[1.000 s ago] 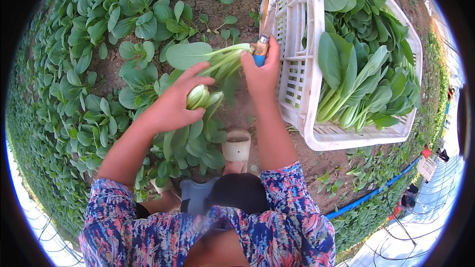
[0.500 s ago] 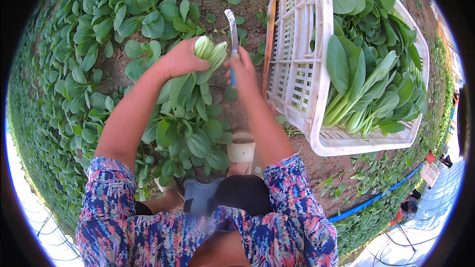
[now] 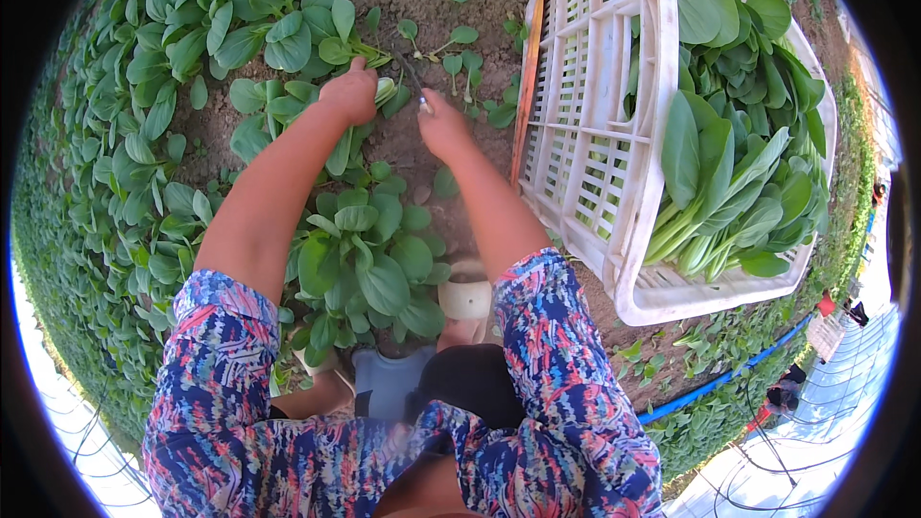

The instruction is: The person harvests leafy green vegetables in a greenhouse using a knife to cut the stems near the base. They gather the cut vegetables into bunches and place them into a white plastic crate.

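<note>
My left hand (image 3: 352,96) is closed around a small bunch of bok choy (image 3: 386,90), whose pale cut ends show beside the palm; its leaves hang partly hidden under the hand and wrist. Just beyond the fingertips, stems of a bok choy plant (image 3: 370,54) lean over the soil. My right hand (image 3: 445,125) grips a curved harvesting knife (image 3: 411,71), its handle mostly covered by the fingers. The dark blade points up and left, with its tip close to those stems; whether it touches them I cannot tell.
A white plastic crate (image 3: 628,273) stands tilted at my right, holding many cut bok choy (image 3: 734,182). Dense rows of plants (image 3: 125,125) cover the left. A leafy clump (image 3: 365,259) grows before my feet. A blue hose (image 3: 729,379) runs at lower right.
Both hands have moved farther away, toward the plants beyond. The left hand has lowered and turned with the bok choy. The knife has swung from upright to pointing left, near the stems.
</note>
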A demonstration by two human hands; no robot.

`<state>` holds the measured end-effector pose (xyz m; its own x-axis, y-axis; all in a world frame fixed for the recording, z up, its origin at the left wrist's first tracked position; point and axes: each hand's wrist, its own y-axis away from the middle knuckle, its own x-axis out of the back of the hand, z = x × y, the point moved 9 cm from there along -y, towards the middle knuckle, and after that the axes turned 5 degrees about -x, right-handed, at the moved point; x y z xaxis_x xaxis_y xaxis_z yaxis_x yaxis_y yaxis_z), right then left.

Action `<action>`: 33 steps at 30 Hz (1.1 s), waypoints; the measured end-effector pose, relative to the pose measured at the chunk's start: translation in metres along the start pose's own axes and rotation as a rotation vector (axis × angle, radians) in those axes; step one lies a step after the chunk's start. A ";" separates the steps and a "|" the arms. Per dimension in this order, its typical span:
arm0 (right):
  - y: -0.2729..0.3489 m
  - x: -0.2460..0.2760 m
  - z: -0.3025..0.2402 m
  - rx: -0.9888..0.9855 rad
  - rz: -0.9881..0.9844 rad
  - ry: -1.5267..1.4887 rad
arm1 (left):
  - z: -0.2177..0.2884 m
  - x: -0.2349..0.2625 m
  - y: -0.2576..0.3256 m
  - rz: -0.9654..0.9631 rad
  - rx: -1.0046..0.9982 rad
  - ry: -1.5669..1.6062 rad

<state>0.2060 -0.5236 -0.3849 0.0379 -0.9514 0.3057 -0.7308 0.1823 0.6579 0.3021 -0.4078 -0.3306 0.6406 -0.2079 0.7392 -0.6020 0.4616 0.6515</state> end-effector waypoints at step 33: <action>0.015 -0.020 -0.041 -0.014 0.082 0.169 | -0.040 0.022 0.003 -0.008 -0.003 -0.087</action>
<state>0.2216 -0.4921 -0.3529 0.0935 -0.8781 0.4693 -0.7263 0.2623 0.6354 0.3335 -0.3763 -0.3192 0.6018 -0.2853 0.7459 -0.5954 0.4623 0.6572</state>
